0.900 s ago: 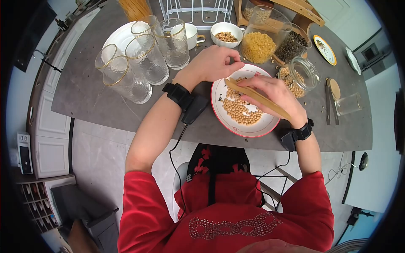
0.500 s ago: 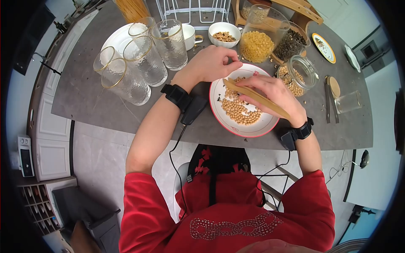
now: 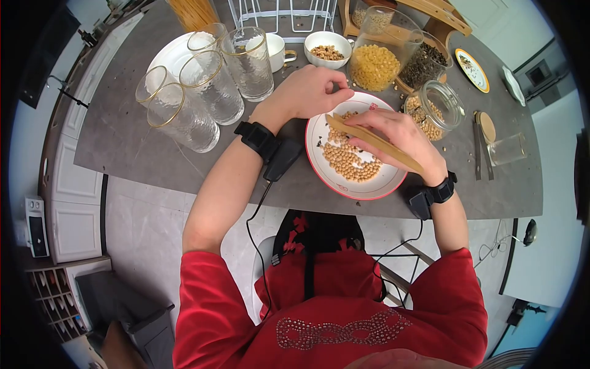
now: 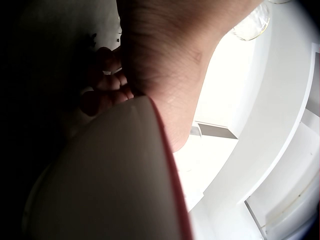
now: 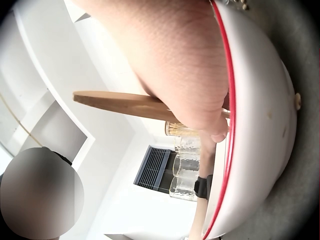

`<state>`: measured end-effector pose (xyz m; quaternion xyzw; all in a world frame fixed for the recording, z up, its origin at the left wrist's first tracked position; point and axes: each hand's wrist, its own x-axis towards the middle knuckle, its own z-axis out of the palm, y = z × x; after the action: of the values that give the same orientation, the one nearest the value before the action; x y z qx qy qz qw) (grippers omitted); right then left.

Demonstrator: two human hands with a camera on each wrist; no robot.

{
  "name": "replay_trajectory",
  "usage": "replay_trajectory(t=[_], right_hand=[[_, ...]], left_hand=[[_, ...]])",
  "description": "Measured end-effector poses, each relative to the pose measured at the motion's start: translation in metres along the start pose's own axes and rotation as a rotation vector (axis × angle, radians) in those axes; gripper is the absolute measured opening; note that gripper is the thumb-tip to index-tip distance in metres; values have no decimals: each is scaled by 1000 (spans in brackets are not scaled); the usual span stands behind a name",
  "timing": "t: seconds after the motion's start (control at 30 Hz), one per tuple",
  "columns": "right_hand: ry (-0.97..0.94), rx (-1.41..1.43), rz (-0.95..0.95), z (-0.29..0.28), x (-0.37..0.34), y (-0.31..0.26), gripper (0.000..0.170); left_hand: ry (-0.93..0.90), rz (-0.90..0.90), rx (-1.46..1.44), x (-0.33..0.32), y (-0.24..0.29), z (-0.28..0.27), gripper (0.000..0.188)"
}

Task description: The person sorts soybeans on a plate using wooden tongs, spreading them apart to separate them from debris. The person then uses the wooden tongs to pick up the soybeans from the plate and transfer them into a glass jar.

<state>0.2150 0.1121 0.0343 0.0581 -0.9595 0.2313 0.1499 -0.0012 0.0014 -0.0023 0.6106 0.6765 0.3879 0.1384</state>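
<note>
A white plate with a red rim point(image 3: 316, 161) holds tan chickpeas point(image 3: 350, 163) and a few dark bits. Over its right side the right hand point(image 3: 402, 138) grips wooden tongs point(image 3: 384, 147), their tips low among the chickpeas; whether they pinch anything is hidden. The left hand point(image 3: 310, 92) is at the plate's upper left rim, its fingers bent, thumb near the forefinger. In the left wrist view the left hand point(image 4: 165, 65) lies against the plate's rim, its fingers in shadow. The right wrist view shows the tongs point(image 5: 120, 104) extending behind the right hand point(image 5: 185, 65).
Several tall glasses point(image 3: 212, 89) stand at the left by a white plate point(image 3: 169, 58). Behind are a white rack point(image 3: 283, 31), a cup of nuts point(image 3: 327, 52) and a jar of yellow pasta point(image 3: 375, 67). At right are a tilted chickpea jar point(image 3: 430, 114) and metal tongs point(image 3: 482, 147).
The head view has shifted slightly. Both hands, the wooden tongs and the plate keep nearly the same positions.
</note>
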Motion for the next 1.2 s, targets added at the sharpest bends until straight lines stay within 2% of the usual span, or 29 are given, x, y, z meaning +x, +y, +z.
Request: replay_trajectory(t=[0.43, 0.53, 0.6, 0.83, 0.9, 0.93, 1.0, 1.2], right_hand=[[4, 15, 1, 2, 0, 2, 32], [-9, 14, 1, 1, 0, 1, 32], [-3, 9, -4, 2, 1, 2, 33], [26, 35, -14, 3, 1, 3, 33], [19, 12, -26, 2, 1, 3, 34], [19, 14, -26, 2, 1, 2, 34], [-14, 22, -1, 1, 0, 1, 34], [-31, 9, 9, 0, -1, 0, 36]], left_hand=[[8, 9, 5, 0, 1, -1, 24], [-69, -99, 42, 1, 3, -3, 33], [-24, -24, -1, 0, -1, 0, 27], [-9, 13, 80, -1, 5, -1, 27], [-113, -99, 163, -1, 13, -7, 34], [-114, -101, 164, -1, 11, -5, 34], [-7, 1, 112, -2, 4, 0, 28], [-13, 0, 122, -2, 4, 0, 28]])
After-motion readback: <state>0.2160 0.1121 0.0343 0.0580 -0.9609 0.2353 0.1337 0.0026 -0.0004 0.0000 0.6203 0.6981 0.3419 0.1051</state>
